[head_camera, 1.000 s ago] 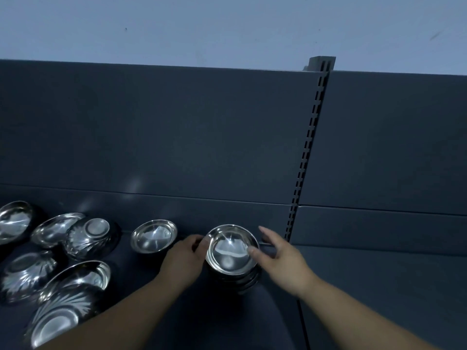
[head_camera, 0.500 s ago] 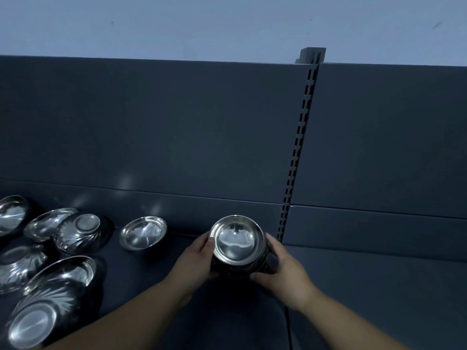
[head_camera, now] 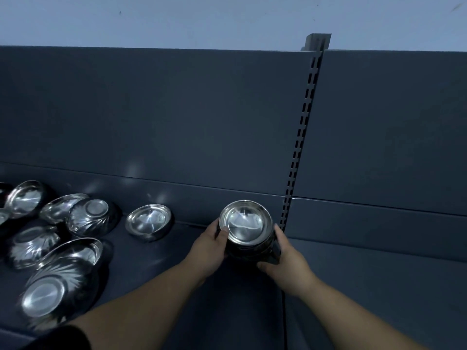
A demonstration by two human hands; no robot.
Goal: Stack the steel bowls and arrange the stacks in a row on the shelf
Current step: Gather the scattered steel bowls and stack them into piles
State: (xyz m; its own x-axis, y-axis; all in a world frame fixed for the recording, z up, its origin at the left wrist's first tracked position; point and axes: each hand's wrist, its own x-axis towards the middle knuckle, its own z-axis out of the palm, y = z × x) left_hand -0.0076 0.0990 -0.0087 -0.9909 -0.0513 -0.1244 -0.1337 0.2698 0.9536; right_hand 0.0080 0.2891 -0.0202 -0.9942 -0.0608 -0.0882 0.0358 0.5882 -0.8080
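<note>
A stack of steel bowls (head_camera: 244, 224) stands near the back of the dark shelf (head_camera: 161, 279), close to the slotted upright. My left hand (head_camera: 209, 246) grips its left side with the thumb on the rim. My right hand (head_camera: 285, 256) grips the right side and cups the stack low down. One single bowl (head_camera: 148, 221) sits upright to the left. Further left lie several loose steel bowls (head_camera: 91, 217), some upright and some upside down, with a large overturned one (head_camera: 48, 296) at the front left.
A slotted metal upright (head_camera: 300, 137) divides the dark back panel (head_camera: 177, 117) just right of the stack. Another shelf section (head_camera: 379, 286) extends to the right of the seam. A pale wall (head_camera: 202, 18) rises above the panel.
Both hands went from touching the top bowl's rim to gripping the stack's sides. The stack has shifted slightly right, toward the upright.
</note>
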